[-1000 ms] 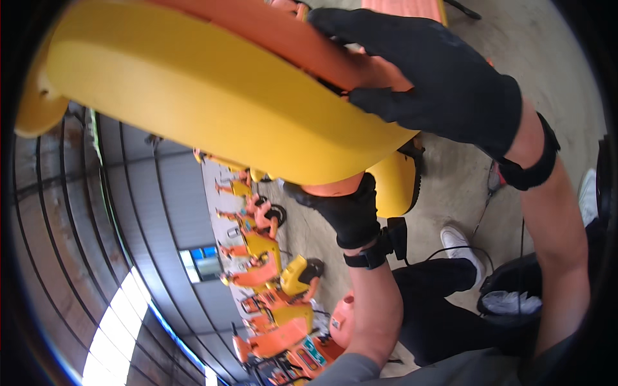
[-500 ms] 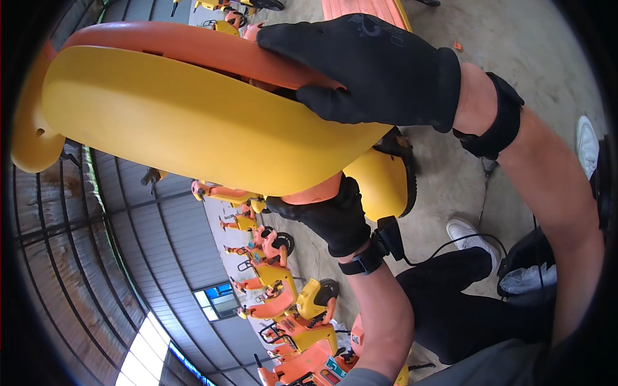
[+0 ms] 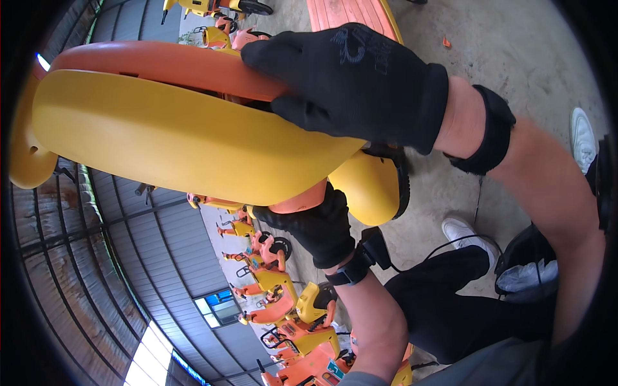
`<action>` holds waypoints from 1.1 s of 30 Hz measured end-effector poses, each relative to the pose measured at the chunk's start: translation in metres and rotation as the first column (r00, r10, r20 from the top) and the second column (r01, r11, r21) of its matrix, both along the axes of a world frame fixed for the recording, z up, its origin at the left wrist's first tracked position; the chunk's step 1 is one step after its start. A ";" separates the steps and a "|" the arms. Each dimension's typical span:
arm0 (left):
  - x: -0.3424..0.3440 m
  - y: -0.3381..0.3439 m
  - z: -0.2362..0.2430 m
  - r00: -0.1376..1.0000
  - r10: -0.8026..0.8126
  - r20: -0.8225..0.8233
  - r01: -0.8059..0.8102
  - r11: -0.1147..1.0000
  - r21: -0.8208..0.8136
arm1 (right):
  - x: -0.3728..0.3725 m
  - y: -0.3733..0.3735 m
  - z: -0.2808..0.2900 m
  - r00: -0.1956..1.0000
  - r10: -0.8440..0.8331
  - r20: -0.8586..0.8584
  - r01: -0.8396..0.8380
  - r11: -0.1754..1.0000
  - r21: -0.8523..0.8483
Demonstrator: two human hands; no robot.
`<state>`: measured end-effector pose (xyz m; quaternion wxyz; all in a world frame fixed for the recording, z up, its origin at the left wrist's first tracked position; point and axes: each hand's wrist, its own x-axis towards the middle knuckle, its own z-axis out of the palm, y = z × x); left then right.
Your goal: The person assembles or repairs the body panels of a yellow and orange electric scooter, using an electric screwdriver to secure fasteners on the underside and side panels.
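Observation:
A long curved yellow body panel (image 3: pixel 187 135) with an orange panel (image 3: pixel 154 61) along its upper side spans the upper left; a dark seam shows between them. My right hand (image 3: pixel 347 83), in a black glove, lies over both panels with its fingers closed on the orange one. Below, my left hand (image 3: pixel 309 225), also gloved, grips the underside of the body at an orange curved part (image 3: pixel 299 199), its fingertips partly hidden. A black strap circles each wrist, with a dark box on the left one. A yellow rounded part with black edging (image 3: pixel 364 183) is just right of that hand.
Rows of orange and yellow scooters (image 3: pixel 290 302) stand to the left and behind, along a grey metal wall with a window (image 3: pixel 215 309). An orange slatted part (image 3: pixel 347 16) is at the top, above a concrete floor (image 3: pixel 489 58). A black bag (image 3: pixel 521 270) lies beside my legs.
Both hands and the panels have shifted left in the view. The upper orange panel shows more of its length than a second ago. The grip of both hands looks much the same.

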<state>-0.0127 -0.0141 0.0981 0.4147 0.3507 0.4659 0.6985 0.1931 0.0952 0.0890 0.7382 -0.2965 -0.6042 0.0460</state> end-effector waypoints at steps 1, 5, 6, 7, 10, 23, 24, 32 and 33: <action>-0.001 -0.001 0.001 1.000 0.005 -0.020 -0.005 1.000 -0.002 | -0.001 -0.001 0.001 1.000 -0.028 0.008 0.028 1.000 0.003; -0.010 -0.006 -0.001 0.995 0.046 -0.091 -0.048 0.999 -0.022 | -0.004 -0.008 0.000 0.998 0.024 0.057 -0.020 0.998 -0.060; -0.013 -0.007 -0.001 0.991 0.060 -0.116 -0.063 0.998 -0.025 | -0.005 -0.008 0.000 0.991 0.091 0.095 -0.076 0.986 -0.150; -0.015 -0.009 -0.001 0.984 0.081 -0.158 -0.086 0.996 -0.029 | -0.004 -0.010 -0.001 0.995 0.080 0.061 -0.076 0.994 -0.074; -0.016 -0.018 0.005 0.886 0.159 -0.435 -0.210 0.975 -0.072 | 0.000 -0.010 0.000 0.996 0.072 0.044 -0.069 0.996 -0.064; 0.074 -0.008 0.139 0.070 0.271 -0.960 -0.289 0.927 0.240 | -0.001 0.037 0.009 0.573 0.713 -0.403 -0.816 0.545 -0.196; 0.078 -0.004 0.141 0.041 0.209 -0.977 -0.192 0.961 0.198 | -0.005 0.038 0.014 0.505 0.750 -0.427 -0.858 0.490 -0.153; 0.074 0.006 0.150 -0.070 0.078 -0.995 -0.017 0.997 0.079 | 0.026 0.018 -0.001 0.621 0.774 -0.122 -0.745 0.535 -0.400; 0.073 0.005 0.151 -0.087 0.072 -0.994 -0.007 0.997 0.073 | 0.027 0.015 -0.002 0.655 0.750 -0.085 -0.704 0.566 -0.430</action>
